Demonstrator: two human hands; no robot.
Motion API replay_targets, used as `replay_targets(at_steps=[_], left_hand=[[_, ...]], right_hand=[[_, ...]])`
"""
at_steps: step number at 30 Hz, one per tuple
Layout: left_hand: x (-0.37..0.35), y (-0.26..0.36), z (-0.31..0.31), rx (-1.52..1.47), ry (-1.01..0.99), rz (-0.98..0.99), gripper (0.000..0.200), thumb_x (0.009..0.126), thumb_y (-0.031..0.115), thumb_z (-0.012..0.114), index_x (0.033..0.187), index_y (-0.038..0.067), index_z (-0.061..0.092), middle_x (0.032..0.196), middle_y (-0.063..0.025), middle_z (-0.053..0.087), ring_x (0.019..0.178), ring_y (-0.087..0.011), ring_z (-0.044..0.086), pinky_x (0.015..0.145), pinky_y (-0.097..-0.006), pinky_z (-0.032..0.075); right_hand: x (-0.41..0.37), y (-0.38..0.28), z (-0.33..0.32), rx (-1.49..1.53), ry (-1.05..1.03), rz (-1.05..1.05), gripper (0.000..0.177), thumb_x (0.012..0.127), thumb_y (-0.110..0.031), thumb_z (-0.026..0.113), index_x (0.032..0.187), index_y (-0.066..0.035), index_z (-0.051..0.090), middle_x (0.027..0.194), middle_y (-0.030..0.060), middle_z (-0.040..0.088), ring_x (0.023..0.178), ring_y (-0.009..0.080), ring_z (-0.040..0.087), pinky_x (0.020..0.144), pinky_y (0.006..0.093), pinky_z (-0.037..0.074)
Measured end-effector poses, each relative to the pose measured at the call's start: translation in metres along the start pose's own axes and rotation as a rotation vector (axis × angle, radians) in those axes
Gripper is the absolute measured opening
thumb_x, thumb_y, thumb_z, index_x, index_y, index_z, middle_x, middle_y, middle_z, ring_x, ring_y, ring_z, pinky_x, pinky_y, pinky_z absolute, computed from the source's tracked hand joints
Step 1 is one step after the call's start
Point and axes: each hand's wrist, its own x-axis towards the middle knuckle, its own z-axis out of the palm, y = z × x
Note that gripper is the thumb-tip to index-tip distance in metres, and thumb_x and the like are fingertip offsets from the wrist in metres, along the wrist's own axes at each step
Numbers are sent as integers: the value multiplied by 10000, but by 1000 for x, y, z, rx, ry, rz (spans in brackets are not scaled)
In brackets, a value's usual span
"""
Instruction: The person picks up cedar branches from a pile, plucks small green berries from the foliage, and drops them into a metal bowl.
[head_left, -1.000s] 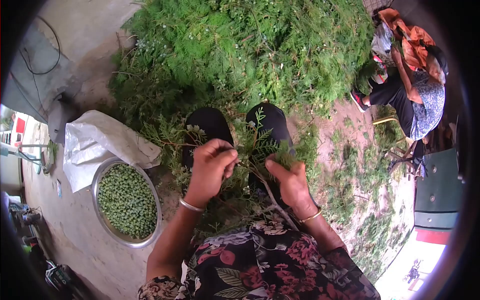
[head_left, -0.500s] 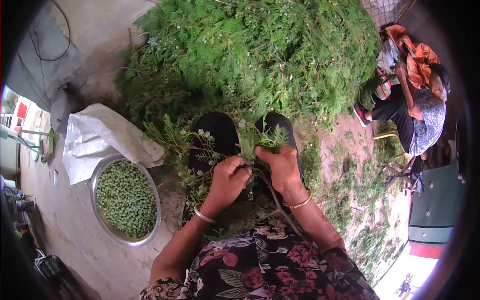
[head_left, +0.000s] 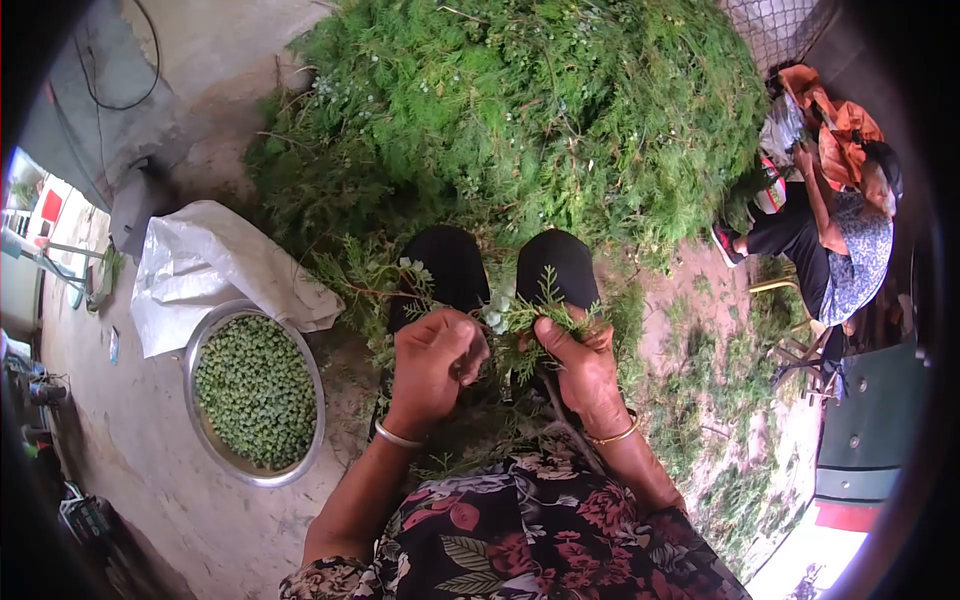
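Over my lap, my right hand point(head_left: 582, 372) pinches a leafy conifer branch point(head_left: 548, 312), its thumb pressed on the flat green sprays. A woody stem point(head_left: 565, 420) runs from below that hand toward my floral shirt. My left hand point(head_left: 437, 365) is closed just to the left, fingers curled in; whatever they hold is hidden. Pale blue-green cones point(head_left: 495, 316) show between the two hands. More leafy twigs with cones point(head_left: 415, 272) lie across my left knee. On the floor to the left stands a metal basin point(head_left: 318, 405) filled with small green cones point(head_left: 255, 390).
A big heap of cut conifer branches point(head_left: 520, 120) rises in front of my knees. Beside the basin lies a white plastic sack point(head_left: 200, 265). Another person point(head_left: 850, 240) sits at the right by the heap. Loose green sprigs point(head_left: 700, 400) litter the floor there.
My hands have moved apart, the left one shifting left and down, the right one slightly right and down with the branch. The view has shifted a little.
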Motion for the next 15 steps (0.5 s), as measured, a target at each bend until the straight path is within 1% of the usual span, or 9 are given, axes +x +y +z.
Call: replay_targets(at_steps=[3, 4, 5, 7, 8, 9, 11, 13, 15], left_hand=[[-4, 11, 12, 17, 78, 21, 278, 914, 258, 575, 944, -18, 569, 765, -96, 593, 536, -128, 506, 447, -218, 384], [-5, 10, 14, 5, 80, 21, 285, 912, 250, 580, 992, -23, 559, 802, -82, 594, 561, -119, 519, 452, -219, 397], [-7, 9, 18, 7, 85, 25, 285, 912, 250, 580, 992, -23, 559, 802, -82, 594, 561, -119, 519, 452, -219, 397], [-9, 9, 25, 58, 131, 25, 282, 905, 215, 589, 1038, -31, 555, 791, -54, 582, 570, -93, 518, 453, -215, 400], [-9, 10, 27, 126, 93, 6, 292, 901, 181, 591, 1095, -31, 539, 786, -32, 565, 569, -67, 507, 455, -211, 405], [-9, 12, 30, 129, 94, 7, 292, 901, 181, 591, 1095, -31, 539, 786, -32, 565, 569, -67, 507, 455, -211, 405], [-10, 15, 37, 211, 65, -38, 307, 894, 158, 598, 1135, -20, 528, 779, -16, 546, 561, -61, 497, 458, -207, 409], [-9, 13, 38, 198, 55, -61, 303, 885, 169, 619, 1118, -5, 533, 789, -6, 538, 565, -64, 494, 464, -212, 423], [-9, 11, 41, 36, 125, -187, 281, 886, 193, 627, 1083, 10, 543, 797, -3, 536, 567, -70, 504, 467, -222, 439]], right_hand=[[-9, -2, 1, -73, -39, -62, 86, 876, -58, 620, 878, 15, 665, 776, 37, 661, 716, 83, 571, 694, 247, 462], [-11, -2, 0, -204, -57, -100, 92, 874, -63, 622, 881, 20, 662, 769, 45, 661, 714, 83, 571, 691, 248, 462], [-13, -3, -1, -335, -74, -139, 100, 873, -67, 624, 884, 25, 660, 763, 52, 661, 712, 84, 571, 689, 249, 462], [-16, -4, -1, -390, -79, -117, 82, 855, -53, 638, 885, 20, 656, 767, 62, 654, 717, 93, 572, 684, 251, 462], [-16, -2, -2, -444, -97, -133, 65, 841, -28, 643, 887, 17, 653, 784, 64, 650, 726, 99, 572, 684, 254, 461], [-17, 0, -3, -499, -115, -149, 64, 828, -2, 648, 890, 13, 650, 801, 67, 646, 736, 105, 572, 684, 256, 459], [-17, 6, -5, -467, -118, -182, 78, 816, 19, 650, 894, 13, 646, 820, 72, 641, 745, 107, 570, 687, 257, 458], [-18, 8, -6, -436, -123, -215, 98, 805, 39, 653, 899, 13, 642, 838, 77, 637, 753, 109, 568, 690, 258, 457], [-18, 7, -7, -475, -135, -252, 108, 805, 55, 644, 907, 21, 638, 860, 78, 636, 761, 116, 571, 700, 262, 459]])
